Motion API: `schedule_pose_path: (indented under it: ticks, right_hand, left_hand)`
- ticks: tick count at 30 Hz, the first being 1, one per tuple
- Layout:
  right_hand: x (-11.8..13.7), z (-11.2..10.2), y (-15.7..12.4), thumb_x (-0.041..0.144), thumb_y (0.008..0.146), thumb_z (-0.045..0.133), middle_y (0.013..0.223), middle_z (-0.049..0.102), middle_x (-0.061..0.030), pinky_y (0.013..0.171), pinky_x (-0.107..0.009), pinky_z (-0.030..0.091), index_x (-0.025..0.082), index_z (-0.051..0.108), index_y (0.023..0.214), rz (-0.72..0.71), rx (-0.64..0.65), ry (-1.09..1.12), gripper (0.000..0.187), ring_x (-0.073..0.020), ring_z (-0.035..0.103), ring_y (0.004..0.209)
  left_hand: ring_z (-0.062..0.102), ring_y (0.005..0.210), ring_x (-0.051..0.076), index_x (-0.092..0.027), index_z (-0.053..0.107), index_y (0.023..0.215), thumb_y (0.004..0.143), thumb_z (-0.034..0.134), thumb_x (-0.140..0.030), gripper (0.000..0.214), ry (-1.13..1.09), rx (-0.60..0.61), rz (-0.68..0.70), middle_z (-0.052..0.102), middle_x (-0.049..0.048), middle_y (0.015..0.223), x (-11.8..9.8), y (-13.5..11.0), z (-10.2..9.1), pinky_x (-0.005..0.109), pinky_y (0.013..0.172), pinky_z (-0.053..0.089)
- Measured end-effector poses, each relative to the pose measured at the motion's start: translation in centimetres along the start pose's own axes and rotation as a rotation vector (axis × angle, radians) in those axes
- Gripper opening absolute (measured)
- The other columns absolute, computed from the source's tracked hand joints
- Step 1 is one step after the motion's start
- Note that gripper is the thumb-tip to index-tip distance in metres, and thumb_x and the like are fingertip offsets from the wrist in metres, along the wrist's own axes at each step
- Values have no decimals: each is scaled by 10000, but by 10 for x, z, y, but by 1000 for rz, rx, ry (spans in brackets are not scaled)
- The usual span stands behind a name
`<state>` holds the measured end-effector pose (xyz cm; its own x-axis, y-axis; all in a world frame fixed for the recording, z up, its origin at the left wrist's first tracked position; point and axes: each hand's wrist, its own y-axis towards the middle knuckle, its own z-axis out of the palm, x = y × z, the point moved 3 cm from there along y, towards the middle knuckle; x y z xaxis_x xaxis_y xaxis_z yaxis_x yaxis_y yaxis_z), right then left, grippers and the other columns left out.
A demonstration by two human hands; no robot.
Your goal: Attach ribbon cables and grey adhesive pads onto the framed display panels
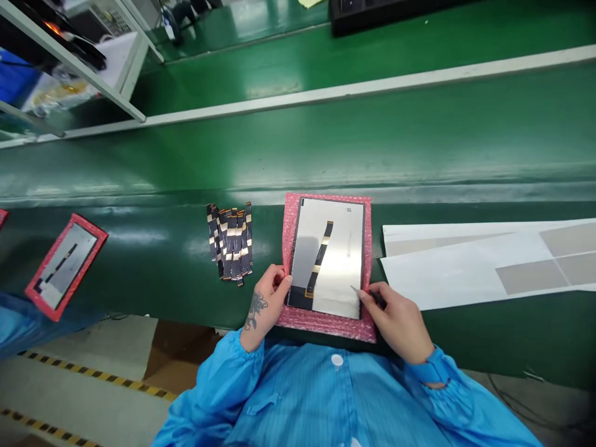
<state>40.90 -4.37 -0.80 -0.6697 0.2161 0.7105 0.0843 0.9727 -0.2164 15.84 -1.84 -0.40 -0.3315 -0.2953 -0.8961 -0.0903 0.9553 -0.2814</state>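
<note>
In front of me lies a flat display panel (344, 261) with a silvery back, resting on a pink bubble-wrap sheet (326, 324). A dark flex cable (319, 257) with gold bands lies slantwise across the panel, its lower end at the panel's black lower-left corner. My left hand (267, 297) is closed at the left edge, thumb and forefinger pinching the bubble wrap beside the panel. My right hand (400, 320) grips dark tweezers (376, 298), whose pale tip points left over the panel's lower right part. The fingers partly hide the tweezers.
Left of the panel is a pile of flex cables (231, 245). White sheets with grey rectangles (447, 273) lie to the right. Farther left, another panel (69, 264) sits on pink wrap near a blue sleeve (23, 326). A pale rail (326, 96) crosses the green bench behind.
</note>
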Motion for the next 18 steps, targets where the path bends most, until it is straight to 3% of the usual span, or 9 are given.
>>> schedule_pose_path:
  ticks: [3, 5, 7, 10, 14, 18]
  right_hand:
    - [18, 10, 1, 442, 894, 504, 757, 733, -42, 604, -309, 517, 224, 648, 859, -110, 60, 213, 264, -209, 685, 667]
    - [31, 15, 3, 378, 900, 551, 830, 742, -46, 640, -296, 549, 214, 674, 981, -211, 94, 336, 220, -198, 693, 713]
    - [41, 15, 6, 329, 897, 584, 865, 733, -47, 609, -276, 556, 218, 683, 1041, -313, 111, 399, 208, -185, 682, 698]
    - [43, 9, 9, 299, 909, 577, 837, 719, -31, 551, -256, 556, 242, 699, 983, -387, 103, 423, 153, -177, 673, 644]
    - [21, -9, 8, 333, 914, 590, 798, 726, 4, 524, -251, 580, 332, 698, 968, -335, 12, 437, 121, -202, 705, 635]
    - [-28, -30, 2, 361, 907, 577, 885, 763, 17, 555, -261, 622, 445, 698, 1026, -259, -42, 307, 189, -244, 748, 712]
  left_hand:
    - [631, 696, 164, -189, 547, 958, 692, 742, -458, 426, -119, 35, -80, 632, -12, 747, -12, 25, -17, 277, 662, 512]
    - [654, 712, 183, -175, 552, 1075, 598, 800, -433, 597, -128, 41, -82, 671, 5, 785, -30, 59, -35, 289, 664, 520]
    - [639, 700, 170, -159, 591, 1064, 568, 812, -411, 598, -82, 10, -16, 684, 13, 815, -59, 106, -52, 269, 648, 494]
    - [589, 666, 152, -148, 654, 945, 550, 809, -373, 480, 91, 2, 133, 665, -4, 758, -113, 189, -68, 249, 617, 442]
    - [558, 662, 142, -143, 696, 774, 571, 788, -270, 257, 319, 128, 148, 648, -4, 707, -171, 286, -71, 270, 673, 447]
    - [576, 692, 162, -147, 688, 704, 565, 809, -203, 192, 386, 51, 132, 635, 3, 680, -196, 343, -81, 309, 749, 486]
